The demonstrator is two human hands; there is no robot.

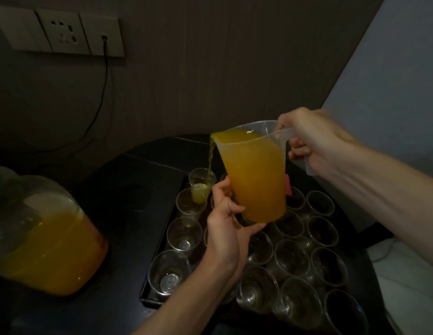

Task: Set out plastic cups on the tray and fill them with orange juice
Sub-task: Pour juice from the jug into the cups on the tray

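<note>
While juice ran in a thin stream from the spout of the jug (254, 175), only the first cup (198, 192), at the far left corner of the tray (148, 294), had anything in it, and that was just a shallow, frothy pool near the bottom. As far as I could judge, the setting-out was done. Clear plastic cups stood close together in rows across the tray, and every other one I could see, such as the nearest left cup (169, 274), was empty. The filling was therefore at its very start, with nearly the whole tray left to do.

My right hand (314, 139) was wrapped round the jug's handle, up and to the right. My left hand (225, 228) gripped the jug low down, fingers curled under its base to steady the weight. The two hands were apart, with the jug's body between them. The jug hung tilted above the tray's far rows, close to full. Its spout leaned left and away from me, above the far cup and not touching it. A big bottle (48, 238) holding more juice sat on the dark table, left of the tray.
</note>
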